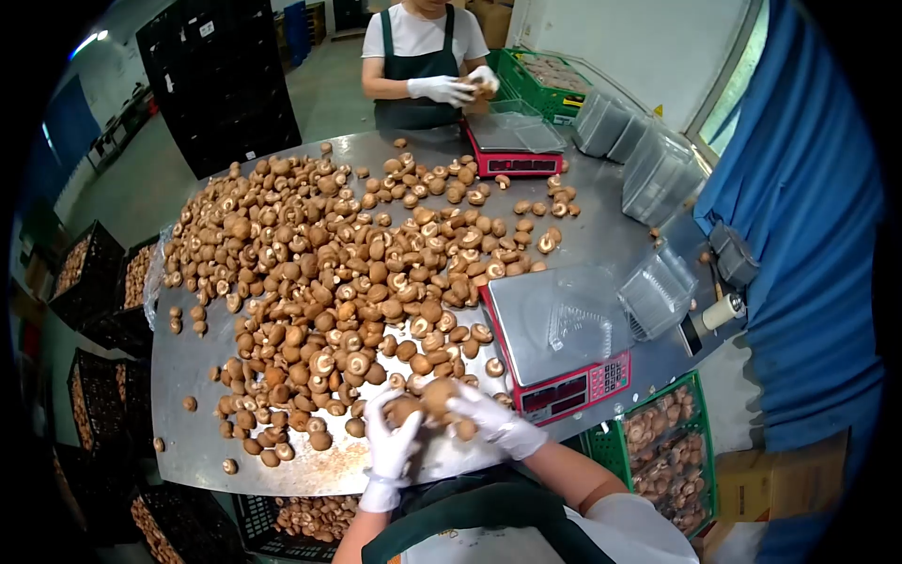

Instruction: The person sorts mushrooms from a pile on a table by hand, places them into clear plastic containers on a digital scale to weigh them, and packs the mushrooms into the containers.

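My left hand (390, 442), in a white glove, is closed on a brown mushroom (405, 410) at the front edge of the steel table (197, 451). Beside it my right hand (493, 420), also gloved and smeared by motion, has its fingers on another mushroom (438, 396). The two held mushrooms are close together between my hands. Just beyond them spreads a big heap of loose mushrooms (310, 282). To the right of my hands stands a red scale (575, 393) with a clear plastic tray (584, 315) on its plate.
Clear plastic boxes (660, 287) lie right of the scale, and more stacks (658, 174) stand farther back. Across the table a co-worker (427, 66) handles mushrooms behind a second red scale (517, 165). Green crates (700, 414) and black crates (94, 395) flank the table.
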Motion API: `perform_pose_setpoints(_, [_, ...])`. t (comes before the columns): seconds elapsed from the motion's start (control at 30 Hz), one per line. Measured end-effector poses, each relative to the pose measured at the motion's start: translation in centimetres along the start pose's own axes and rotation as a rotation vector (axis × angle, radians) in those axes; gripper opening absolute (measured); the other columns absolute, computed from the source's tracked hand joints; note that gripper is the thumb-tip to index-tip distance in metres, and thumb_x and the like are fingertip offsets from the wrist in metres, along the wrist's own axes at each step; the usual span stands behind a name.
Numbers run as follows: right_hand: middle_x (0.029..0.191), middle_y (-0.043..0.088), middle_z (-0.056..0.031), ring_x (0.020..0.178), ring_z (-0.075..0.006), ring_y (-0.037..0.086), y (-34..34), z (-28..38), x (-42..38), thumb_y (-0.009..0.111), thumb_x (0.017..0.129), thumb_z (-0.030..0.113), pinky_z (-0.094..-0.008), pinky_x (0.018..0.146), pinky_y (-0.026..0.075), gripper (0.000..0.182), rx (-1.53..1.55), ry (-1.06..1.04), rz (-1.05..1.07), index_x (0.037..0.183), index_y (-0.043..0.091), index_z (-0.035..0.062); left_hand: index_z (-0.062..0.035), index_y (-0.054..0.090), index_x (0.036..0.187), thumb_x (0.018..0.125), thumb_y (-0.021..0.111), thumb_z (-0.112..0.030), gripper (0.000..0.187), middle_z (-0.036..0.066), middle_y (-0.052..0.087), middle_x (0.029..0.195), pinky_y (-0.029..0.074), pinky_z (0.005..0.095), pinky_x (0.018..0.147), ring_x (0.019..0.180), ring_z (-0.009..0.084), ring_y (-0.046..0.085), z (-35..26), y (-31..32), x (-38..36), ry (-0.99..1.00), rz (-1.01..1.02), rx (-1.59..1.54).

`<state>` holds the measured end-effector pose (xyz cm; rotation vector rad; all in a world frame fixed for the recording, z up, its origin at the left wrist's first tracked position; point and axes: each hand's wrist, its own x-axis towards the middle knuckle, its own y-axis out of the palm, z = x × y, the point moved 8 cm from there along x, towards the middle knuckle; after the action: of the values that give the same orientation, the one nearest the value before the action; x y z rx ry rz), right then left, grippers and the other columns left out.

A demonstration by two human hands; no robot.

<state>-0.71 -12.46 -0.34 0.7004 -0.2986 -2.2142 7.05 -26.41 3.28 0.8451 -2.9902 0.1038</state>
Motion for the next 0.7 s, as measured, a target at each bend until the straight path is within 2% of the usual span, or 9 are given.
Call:
perform_pose_setpoints(0.1, [0.118,0.056,-0.0103,0.097,-0.0148,0.057,-7.1,6.1,-3.4,0.058,0.083,0.026,-0.0254,0.082,0.048,0.061,-0.074,-0.197,-0.042,0.136,0.039,0.0012,-0.0056,0.05,0.118,0.073,0.074,-0.014,0.052,0.018,0.039,0.134,0.035,0.0406,0.104,0.123,0.0301,0.042,-3.9,9.1,2.6,0.221,0.143,-0.05])
perform_pose_setpoints(0.13, [0.113,0.058,-0.0096,0.091,-0.0139,0.057,-8.9,9.2,-5.4,0.057,0.08,0.028,-0.0237,0.077,0.049,0.062,-0.151,-0.184,-0.201,0.133,0.042,0.0016,-0.0054,0.049,0.119,0.073,0.074,-0.013,0.053,0.019,0.038,0.137,0.035,0.0403,0.104,0.125,0.0324,0.041,-5.6,12.1,3.3,0.365,0.192,0.131])
perform_pose_setpoints(0.27, [0.112,0.058,-0.0096,0.089,-0.0133,0.058,-17.2,16.3,-10.5,0.065,0.081,0.036,-0.0227,0.073,0.049,0.068,-0.328,-0.527,-0.474,0.134,0.041,0.0011,-0.0043,0.049,0.121,0.072,0.075,-0.012,0.056,0.024,0.032,0.143,0.031,0.0405,0.108,0.133,0.038,0.033,-9.0,22.1,4.7,0.512,0.273,-0.047])
perform_pose_setpoints(0.33, [0.118,0.055,-0.0106,0.1,-0.0164,0.056,-20.5,17.0,-11.3,0.065,0.084,0.032,-0.0266,0.084,0.047,0.066,-0.359,-0.488,-0.573,0.136,0.04,0.0012,-0.0036,0.047,0.126,0.075,0.073,-0.012,0.058,0.024,0.033,0.143,0.03,0.0413,0.108,0.133,0.0389,0.033,-8.5,25.5,5.1,0.471,0.347,-0.013])
perform_pose_setpoints(0.4, [0.134,0.045,-0.0119,0.122,-0.0222,0.045,-23.2,16.7,-11.6,0.061,0.085,0.012,-0.0341,0.104,0.034,0.057,-0.671,-0.518,-0.632,0.137,0.039,0.0007,-0.0029,0.044,0.132,0.078,0.07,-0.013,0.061,0.025,0.035,0.142,0.03,0.0428,0.108,0.133,0.0405,0.033,-6.1,27.9,4.8,0.471,0.395,0.157])
perform_pose_setpoints(0.47, [0.134,0.047,-0.0128,0.123,-0.0244,0.045,-23.5,15.6,-11.5,0.059,0.084,0.006,-0.0353,0.106,0.032,0.053,-0.639,-0.51,-0.639,0.134,0.043,-0.0001,-0.0037,0.043,0.133,0.079,0.068,-0.014,0.061,0.023,0.038,0.14,0.031,0.0436,0.108,0.133,0.0406,0.033,-6.7,26.6,4.0,0.501,0.347,0.185])
perform_pose_setpoints(0.53, [0.131,0.049,-0.0139,0.123,-0.0269,0.046,-22.9,16.4,-12.1,0.059,0.083,0.004,-0.0358,0.106,0.032,0.049,-0.957,-0.497,-0.704,0.131,0.047,-0.0006,-0.0052,0.045,0.132,0.079,0.068,-0.014,0.058,0.02,0.041,0.139,0.033,0.0437,0.106,0.132,0.04,0.035,-6.8,24.7,2.8,0.551,0.37,0.245])
perform_pose_setpoints(0.6, [0.128,0.052,-0.015,0.121,-0.0281,0.047,-20.4,18.1,-13.1,0.058,0.081,0.003,-0.0373,0.105,0.034,0.043,-1.161,-0.672,-0.776,0.124,0.053,-0.0009,-0.007,0.052,0.127,0.08,0.066,-0.014,0.049,0.018,0.05,0.131,0.035,0.044,0.105,0.128,0.0404,0.04,-5.8,20.6,2.4,0.51,0.276,0.309])
perform_pose_setpoints(0.7, [0.126,0.053,-0.0164,0.121,-0.0296,0.048,-13.8,18.9,-12.0,0.058,0.08,0.002,-0.0388,0.105,0.034,0.042,-1.068,-0.763,-0.676,0.122,0.054,-0.0007,-0.0064,0.055,0.123,0.083,0.06,-0.024,0.044,0.017,0.05,0.133,0.029,0.048,0.107,0.128,0.0376,0.041,-0.1,13.8,2.4,0.407,0.121,0.668])
